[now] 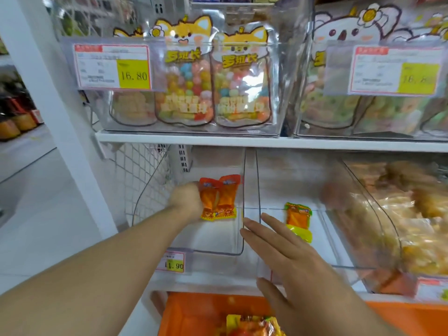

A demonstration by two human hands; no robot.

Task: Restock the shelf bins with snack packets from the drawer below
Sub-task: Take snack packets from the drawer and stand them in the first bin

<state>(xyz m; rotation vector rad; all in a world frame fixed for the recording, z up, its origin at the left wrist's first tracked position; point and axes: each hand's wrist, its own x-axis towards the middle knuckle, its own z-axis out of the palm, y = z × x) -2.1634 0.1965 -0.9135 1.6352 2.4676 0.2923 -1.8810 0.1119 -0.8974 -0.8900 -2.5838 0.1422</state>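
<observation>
While the left hand (188, 198) clutches orange snack packets (218, 197) inside the left bin (238, 238), right hand (288, 253) splayed empty at 5 o'clock, next comes release, then the drawer (194, 309).

The left hand (188, 198) grips 2 orange snack packets (218, 197) inside the clear left bin (213, 251). The right hand (288, 253), fingers spread flat, hovers before the middle bin (339, 263), where 1 orange-and-yellow packet (298, 220) lies. More packets (252, 327) sit in the orange drawer (194, 311) below.
</observation>
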